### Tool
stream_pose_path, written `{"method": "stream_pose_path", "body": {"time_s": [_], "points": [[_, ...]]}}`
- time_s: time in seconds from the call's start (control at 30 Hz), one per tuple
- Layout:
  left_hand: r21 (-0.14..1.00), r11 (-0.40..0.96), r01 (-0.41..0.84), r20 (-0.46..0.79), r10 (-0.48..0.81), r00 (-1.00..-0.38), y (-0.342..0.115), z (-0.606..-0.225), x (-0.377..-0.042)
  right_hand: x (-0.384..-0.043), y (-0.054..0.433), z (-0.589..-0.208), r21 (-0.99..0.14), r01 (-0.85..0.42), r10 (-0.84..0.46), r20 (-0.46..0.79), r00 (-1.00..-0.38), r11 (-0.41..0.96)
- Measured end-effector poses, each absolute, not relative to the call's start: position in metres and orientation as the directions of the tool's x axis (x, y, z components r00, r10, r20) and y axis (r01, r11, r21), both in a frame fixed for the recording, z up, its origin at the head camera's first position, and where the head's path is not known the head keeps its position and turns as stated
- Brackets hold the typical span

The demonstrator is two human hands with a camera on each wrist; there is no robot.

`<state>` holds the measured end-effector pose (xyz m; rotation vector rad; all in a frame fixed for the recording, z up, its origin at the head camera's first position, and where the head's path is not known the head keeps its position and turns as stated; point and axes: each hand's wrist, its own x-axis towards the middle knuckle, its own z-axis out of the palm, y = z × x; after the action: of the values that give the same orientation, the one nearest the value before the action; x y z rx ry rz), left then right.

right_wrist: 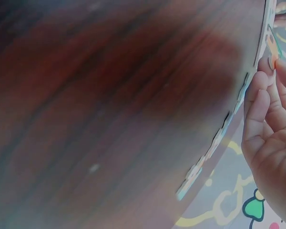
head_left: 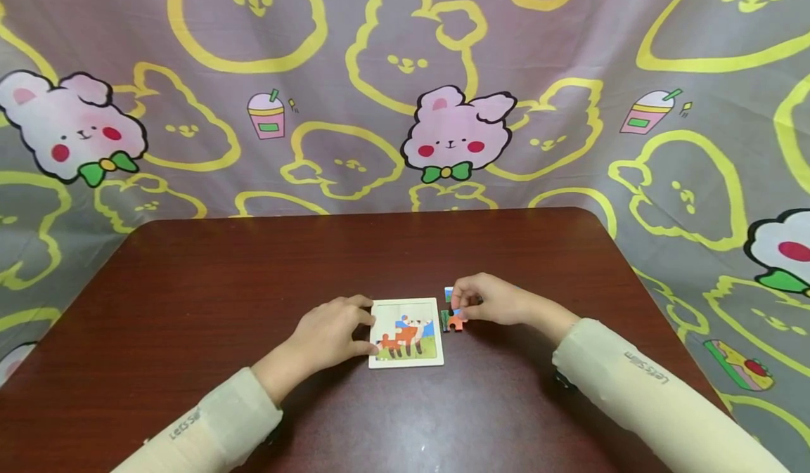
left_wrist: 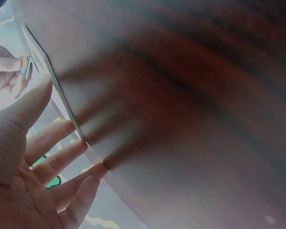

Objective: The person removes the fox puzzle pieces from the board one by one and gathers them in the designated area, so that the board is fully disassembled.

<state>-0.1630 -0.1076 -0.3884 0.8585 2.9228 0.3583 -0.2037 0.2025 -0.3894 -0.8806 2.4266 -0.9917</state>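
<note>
A square, pale-framed jigsaw puzzle board [head_left: 406, 363] lies on the table, part filled with a picture of an orange and white animal on grass. My left hand [head_left: 334, 329] is at its left side, fingers spread, with fingertips and thumb touching the frame's edge. In the left wrist view the left hand [left_wrist: 43, 157] shows those fingers loosely extended. To the right of the board, my right hand [head_left: 490, 300] pinches an orange and green puzzle piece [head_left: 454, 321] between thumb and fingers. The right wrist view shows that puzzle piece [right_wrist: 272, 45] tilted above the table.
Loose puzzle pieces [head_left: 448, 294] lie beyond the right hand, partly hidden by it. A row of thin puzzle pieces [right_wrist: 214, 145] shows edge-on in the right wrist view. The dark brown table [head_left: 266, 262] ends at a patterned curtain [head_left: 354, 107].
</note>
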Motion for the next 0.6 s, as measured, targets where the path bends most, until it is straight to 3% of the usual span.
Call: {"method": "stream_pose_path", "body": {"time_s": [0.37, 0.6], "points": [[0.234, 0.813, 0.533, 0.000, 0.548, -0.836, -0.1083, -0.3885, -0.1645, -0.2023, 0.2066, -0.3892, -0.738, -0.380, -0.649, -0.102, -0.754, 0.558], [0.234, 0.820, 0.522, -0.010, 0.539, -0.842, -0.1080, -0.3898, -0.1642, -0.2027, 0.2061, -0.3930, -0.677, -0.417, -0.630, -0.088, -0.771, 0.606]]}}
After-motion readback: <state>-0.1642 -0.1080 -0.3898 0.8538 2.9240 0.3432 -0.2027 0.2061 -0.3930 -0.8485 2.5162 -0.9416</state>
